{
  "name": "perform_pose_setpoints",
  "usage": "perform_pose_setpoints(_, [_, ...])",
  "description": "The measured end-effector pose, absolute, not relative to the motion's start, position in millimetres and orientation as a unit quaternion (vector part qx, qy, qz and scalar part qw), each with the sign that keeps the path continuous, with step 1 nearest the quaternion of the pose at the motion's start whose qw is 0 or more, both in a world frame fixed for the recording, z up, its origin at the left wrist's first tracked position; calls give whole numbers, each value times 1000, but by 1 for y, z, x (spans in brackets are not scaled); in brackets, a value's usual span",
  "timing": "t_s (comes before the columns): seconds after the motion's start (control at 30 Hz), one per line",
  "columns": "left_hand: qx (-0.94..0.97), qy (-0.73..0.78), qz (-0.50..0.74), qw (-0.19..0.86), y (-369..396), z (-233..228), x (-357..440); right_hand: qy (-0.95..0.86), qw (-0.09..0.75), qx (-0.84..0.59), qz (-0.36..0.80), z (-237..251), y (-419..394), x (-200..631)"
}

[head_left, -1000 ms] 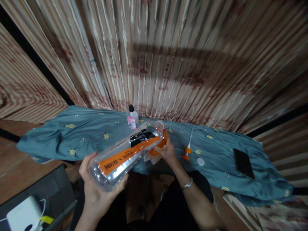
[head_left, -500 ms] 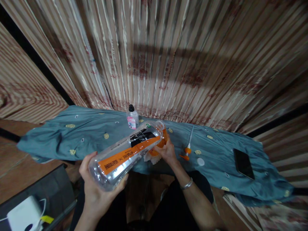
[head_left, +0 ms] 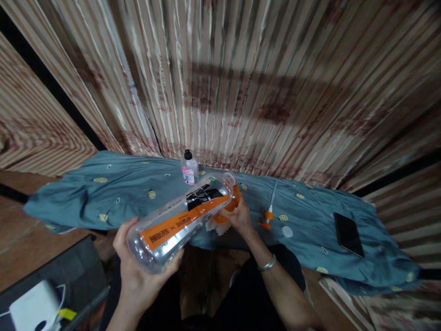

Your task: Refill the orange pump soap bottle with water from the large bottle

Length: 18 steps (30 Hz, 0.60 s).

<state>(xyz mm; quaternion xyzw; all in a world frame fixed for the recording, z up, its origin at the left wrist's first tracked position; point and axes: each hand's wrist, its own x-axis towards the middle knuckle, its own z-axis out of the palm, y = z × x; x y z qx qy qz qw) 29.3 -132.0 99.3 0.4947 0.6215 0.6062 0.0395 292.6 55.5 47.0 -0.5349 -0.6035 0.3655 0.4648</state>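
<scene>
Both hands are clamped on a clear bottle point(head_left: 182, 220) held tilted above the counter's near edge: the left hand point(head_left: 138, 266) is wrapped around its base, the right hand point(head_left: 239, 216) is closed at its orange neck end. Behind it, a small bottle point(head_left: 189, 168) is stood on the blue cloth point(head_left: 103, 197).

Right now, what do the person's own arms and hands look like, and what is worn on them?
Both forearms are bare, with no sleeves showing. The left hand has no ring, watch or glove that shows. The right hand is also ungloved, and a thin silver bracelet circles its wrist. No markings show on either arm.
</scene>
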Motion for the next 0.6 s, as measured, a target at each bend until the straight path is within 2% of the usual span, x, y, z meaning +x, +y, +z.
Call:
perform_pose_setpoints(0.3, [512,619,593,52,-135,88,22,-600,469,-535,366,42,57,292])
perform_pose_setpoints(0.47, [506,611,609,-11,-133,92,31,-599,472,-525,378,42,58,293])
perform_pose_setpoints(0.6, [556,598,577,10,-133,94,29,-598,466,-534,375,43,58,293])
